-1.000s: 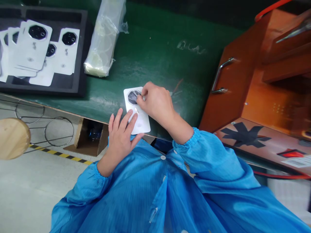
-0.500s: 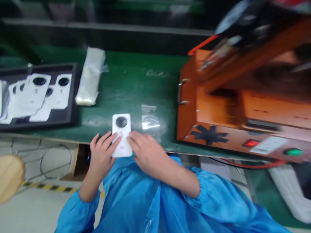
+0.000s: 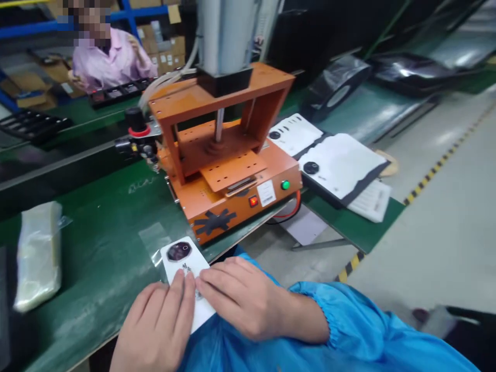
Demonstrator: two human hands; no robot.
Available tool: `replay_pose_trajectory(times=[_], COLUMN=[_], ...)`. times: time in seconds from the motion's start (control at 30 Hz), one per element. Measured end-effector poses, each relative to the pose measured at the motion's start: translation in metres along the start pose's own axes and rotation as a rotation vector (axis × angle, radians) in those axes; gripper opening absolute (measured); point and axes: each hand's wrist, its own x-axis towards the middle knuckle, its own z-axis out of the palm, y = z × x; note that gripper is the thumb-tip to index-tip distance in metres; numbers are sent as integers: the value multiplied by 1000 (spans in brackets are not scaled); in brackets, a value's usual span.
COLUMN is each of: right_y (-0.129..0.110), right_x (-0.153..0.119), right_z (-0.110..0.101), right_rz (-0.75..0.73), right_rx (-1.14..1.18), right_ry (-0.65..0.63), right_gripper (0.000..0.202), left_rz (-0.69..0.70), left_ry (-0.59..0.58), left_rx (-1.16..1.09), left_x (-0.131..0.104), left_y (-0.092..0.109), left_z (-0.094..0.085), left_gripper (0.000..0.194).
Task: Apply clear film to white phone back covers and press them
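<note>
A white phone back panel (image 3: 199,313) with a dark octagonal camera ring lies tilted at the front edge of the green bench. My left hand (image 3: 155,328) has its fingers laid along the panel's face from the left, fingertips near the dark printed marks. From the right, my right hand (image 3: 242,297) holds the panel's side, its fingertips meeting those of the left. Both thumbs are hidden. Just beyond the panel, a clear plastic sleeve (image 3: 153,238) lies on the bench.
An orange press (image 3: 236,204) with a lit green button stands ahead. Stacked white panels (image 3: 337,160) lie in dark trays to its right. A bundle of clear bags (image 3: 39,253) is at left. Across the bench sits a person in pink (image 3: 112,57). The bench edge (image 3: 96,345) runs diagonally.
The view has swung right and tilted up, bringing the press to the middle and the co-worker into sight. Both hands stay on the panel; the left fingers now reach further across its face.
</note>
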Motion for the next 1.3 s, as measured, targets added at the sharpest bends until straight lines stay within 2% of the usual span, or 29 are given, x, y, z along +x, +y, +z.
replay_pose_trajectory(times=[0.1,0.17,0.23,0.27,0.37,0.47,0.63,0.73,0.87,0.93,1.1,1.13,1.2,1.3], right_y=[13,25,36,42,57,66,75,81,87,89,96,97,101,109], right_x=[-24,-40,-57,-65,-85,-96,-104,-109,-118,-122,-126,-124,-121,-116], right_z=[-26,-46,-64,-72,-86,-91,-94,-96,-96,-95,-91,-90,-89,-83], right_rz=[21,91,209,251,291,296,305,324,312,307,286,279,266,258], right_rx=[-49,-61,-50,-56,-153,-240,-317,-366,-421,-433,-461,-471,-493,-522], right_ry=[138,160,190,233,357,418,430,455,464,448,456,455,445,427], right_gripper=[22,21,21,24,29,24,19,17,17,22,38,37,33,34], left_rz=[88,54,-81,-182,-443,-588,-831,-884,-971,-1041,-1346,-1359,-1301,-1188], left_ry=[60,140,211,205,59,-19,-112,-151,-138,-147,-111,-106,-95,22], left_rx=[-124,-295,-438,-490,-631,-726,-751,-720,-684,-773,-1240,-1334,-1501,-1636], left_x=[28,40,52,59,84,107,127,133,145,154,174,177,184,195], left_y=[0,-7,-17,-23,-37,-40,-38,-43,-49,-50,-49,-49,-46,-41], left_z=[5,17,36,48,80,95,95,98,105,107,107,106,105,107], left_gripper=[27,25,26,25,26,30,38,42,39,40,46,51,60,59])
